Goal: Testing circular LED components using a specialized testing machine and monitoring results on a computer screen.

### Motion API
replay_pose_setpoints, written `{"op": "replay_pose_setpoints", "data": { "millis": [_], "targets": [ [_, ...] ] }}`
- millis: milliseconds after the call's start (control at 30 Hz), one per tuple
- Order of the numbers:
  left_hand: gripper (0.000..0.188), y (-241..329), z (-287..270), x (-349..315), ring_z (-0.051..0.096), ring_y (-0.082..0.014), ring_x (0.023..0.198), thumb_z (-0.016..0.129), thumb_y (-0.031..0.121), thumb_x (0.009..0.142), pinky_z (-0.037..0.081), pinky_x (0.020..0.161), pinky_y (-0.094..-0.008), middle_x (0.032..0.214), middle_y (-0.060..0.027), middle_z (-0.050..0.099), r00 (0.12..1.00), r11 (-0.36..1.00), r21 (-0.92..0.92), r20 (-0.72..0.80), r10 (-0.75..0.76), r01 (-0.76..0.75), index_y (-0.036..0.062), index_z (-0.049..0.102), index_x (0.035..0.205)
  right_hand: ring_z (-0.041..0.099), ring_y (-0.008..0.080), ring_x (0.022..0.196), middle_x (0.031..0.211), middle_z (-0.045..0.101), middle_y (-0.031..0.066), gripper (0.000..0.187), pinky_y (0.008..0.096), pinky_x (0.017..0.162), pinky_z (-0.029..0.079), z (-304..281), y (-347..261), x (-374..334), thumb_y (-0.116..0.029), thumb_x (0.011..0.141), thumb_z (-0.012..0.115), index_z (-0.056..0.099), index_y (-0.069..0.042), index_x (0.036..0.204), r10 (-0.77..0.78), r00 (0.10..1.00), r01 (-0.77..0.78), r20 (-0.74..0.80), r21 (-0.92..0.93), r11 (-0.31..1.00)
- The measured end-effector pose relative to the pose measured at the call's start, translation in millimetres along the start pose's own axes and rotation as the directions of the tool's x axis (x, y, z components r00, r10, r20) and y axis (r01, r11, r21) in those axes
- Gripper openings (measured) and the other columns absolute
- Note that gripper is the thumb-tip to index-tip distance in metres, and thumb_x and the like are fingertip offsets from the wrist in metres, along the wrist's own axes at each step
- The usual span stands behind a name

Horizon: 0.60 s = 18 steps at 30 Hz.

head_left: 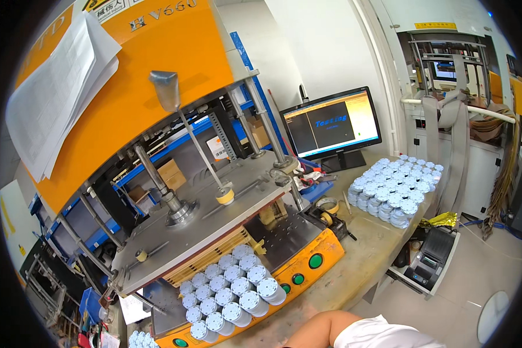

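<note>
Neither of my hands shows. A bare bent arm (318, 329) with a white sleeve (383, 333) comes in at the lower edge, and its hand lies outside the picture. Just beyond the arm, stacks of light-blue round discs (231, 289) stand in close rows on the front of the orange press (174, 40). They sit below the raised metal plate (214, 200). A second block of such stacks (391, 188) stands on the bench at the right. More light-blue discs (142, 339) appear at the bottom left edge.
Green buttons (315, 261) line the press's orange front. A lit monitor (332, 123) stands behind the bench (330, 284). Tape rolls (327, 205) lie beside the press. Below the bench, an open drawer holds a dark printer-like device (429, 264). Papers (61, 93) hang at upper left.
</note>
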<state>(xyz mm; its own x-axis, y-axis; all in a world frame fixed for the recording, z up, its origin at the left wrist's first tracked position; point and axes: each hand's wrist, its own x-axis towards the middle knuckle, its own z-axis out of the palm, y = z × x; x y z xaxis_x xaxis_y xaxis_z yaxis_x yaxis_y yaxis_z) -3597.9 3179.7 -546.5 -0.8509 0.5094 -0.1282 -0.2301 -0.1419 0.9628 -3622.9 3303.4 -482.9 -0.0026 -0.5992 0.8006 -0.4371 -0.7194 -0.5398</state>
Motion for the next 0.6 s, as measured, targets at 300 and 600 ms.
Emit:
{"op": "replay_pose_setpoints", "data": {
  "millis": [300, 600],
  "targets": [
    [0.023, 9.2, -8.6, 12.7, 0.06, -0.0173, 0.096, 0.056, 0.022, 0.098, 0.047, 0.087, -0.0323, 0.108, -0.0079, 0.063, 0.992, 0.994, 0.107, 0.119, -0.038, 0.026, 0.0086, 0.059, 0.117, 0.065, 0.0305, 0.086, 0.096, 0.068, 0.0143, 0.024, 0.0393, 0.075, 0.051, 4.2, 2.2, 8.8, -0.023, 0.097, 0.057, 0.067, -0.001, 0.1, 0.042, 0.999, -0.042, 0.003, 0.102, 0.994],
    [0.022, 23.2, -36.0, 16.9, 0.06, -0.0167, 0.095, 0.056, 0.023, 0.098, 0.047, 0.086, -0.032, 0.108, -0.0071, 0.063, 0.97, 0.976, 0.212, 0.227, -0.092, 0.043, 0.0086, 0.059, 0.115, 0.065, 0.0309, 0.082, 0.092, 0.068, 0.0131, 0.024, 0.0398, 0.072, 0.051, 11.6, 4.2, 17.8, -0.026, 0.096, 0.058, 0.067, -0.003, 0.096, 0.083, 0.997, -0.083, 0.013, 0.209, 0.974]
  ]
}}
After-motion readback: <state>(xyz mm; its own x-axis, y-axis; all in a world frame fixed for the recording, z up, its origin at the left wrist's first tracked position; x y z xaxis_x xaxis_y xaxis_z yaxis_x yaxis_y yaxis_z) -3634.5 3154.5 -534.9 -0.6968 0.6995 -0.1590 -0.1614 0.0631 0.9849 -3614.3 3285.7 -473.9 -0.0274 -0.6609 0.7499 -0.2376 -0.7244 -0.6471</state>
